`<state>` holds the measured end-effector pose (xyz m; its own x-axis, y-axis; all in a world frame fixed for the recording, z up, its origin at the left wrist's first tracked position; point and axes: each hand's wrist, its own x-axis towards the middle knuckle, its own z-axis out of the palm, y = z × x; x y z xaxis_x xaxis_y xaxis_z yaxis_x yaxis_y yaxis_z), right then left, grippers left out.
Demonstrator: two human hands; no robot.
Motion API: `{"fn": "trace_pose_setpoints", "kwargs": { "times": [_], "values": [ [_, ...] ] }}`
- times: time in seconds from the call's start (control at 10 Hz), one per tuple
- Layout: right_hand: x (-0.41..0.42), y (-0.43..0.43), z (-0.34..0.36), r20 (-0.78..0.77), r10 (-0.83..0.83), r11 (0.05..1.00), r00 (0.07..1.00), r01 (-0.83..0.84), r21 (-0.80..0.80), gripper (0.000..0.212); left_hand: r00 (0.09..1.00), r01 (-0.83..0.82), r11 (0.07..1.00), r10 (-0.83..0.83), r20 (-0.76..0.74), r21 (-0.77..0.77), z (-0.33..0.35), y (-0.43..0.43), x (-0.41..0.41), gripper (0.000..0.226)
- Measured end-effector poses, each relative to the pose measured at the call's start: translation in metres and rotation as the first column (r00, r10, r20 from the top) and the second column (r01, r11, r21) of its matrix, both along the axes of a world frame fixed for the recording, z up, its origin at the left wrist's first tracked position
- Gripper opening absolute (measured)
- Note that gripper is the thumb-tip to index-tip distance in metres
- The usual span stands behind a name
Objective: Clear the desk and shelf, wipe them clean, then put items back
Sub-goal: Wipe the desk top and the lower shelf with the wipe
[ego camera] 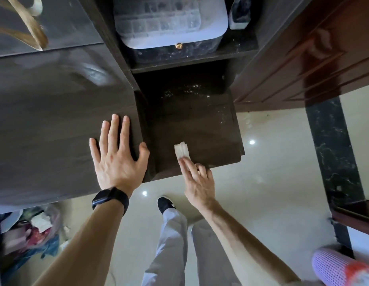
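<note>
My left hand (117,153) lies flat and spread on the dark desk top (45,124), close to its right edge, holding nothing. My right hand (197,178) presses a small folded white tissue (181,150) against the lower dark shelf (196,120) near its front edge, with two fingers stretched over the tissue. The shelf surface shows speckles of dust or droplets toward the back. On the shelf above stands a pale blue box (171,19) with a clear compartment lid and a small gold knob.
A small white container (240,13) sits right of the box. A wooden hanger (28,25) lies on the desk at far left. A red-brown wooden door (303,58) flanks the shelf. Below are a bag of rubbish (32,230), a pink mesh basket (340,267) and glossy tiles.
</note>
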<state>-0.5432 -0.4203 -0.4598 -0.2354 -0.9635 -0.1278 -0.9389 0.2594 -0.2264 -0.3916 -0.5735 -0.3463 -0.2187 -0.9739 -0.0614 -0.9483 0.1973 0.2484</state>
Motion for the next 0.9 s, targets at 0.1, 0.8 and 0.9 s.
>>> {"fn": "trace_pose_setpoints", "kwargs": {
  "times": [0.1,0.8,0.9],
  "values": [
    [-0.036,0.034,0.005,-0.016,-0.118,0.993,0.993,0.119,0.021,0.079,1.000,0.004,1.000,-0.004,0.004,0.008,0.000,0.001,0.000,0.070],
    [-0.037,-0.049,0.055,0.394,-0.183,0.887,0.901,0.325,-0.329,0.040,0.999,-0.020,0.997,0.022,0.028,-0.080,0.010,-0.003,-0.004,0.061],
    [-0.037,-0.066,0.023,0.176,-0.031,0.991,0.984,0.052,-0.120,0.041,0.996,-0.078,0.993,0.080,0.025,-0.086,0.012,-0.020,-0.015,0.060]
  ]
}}
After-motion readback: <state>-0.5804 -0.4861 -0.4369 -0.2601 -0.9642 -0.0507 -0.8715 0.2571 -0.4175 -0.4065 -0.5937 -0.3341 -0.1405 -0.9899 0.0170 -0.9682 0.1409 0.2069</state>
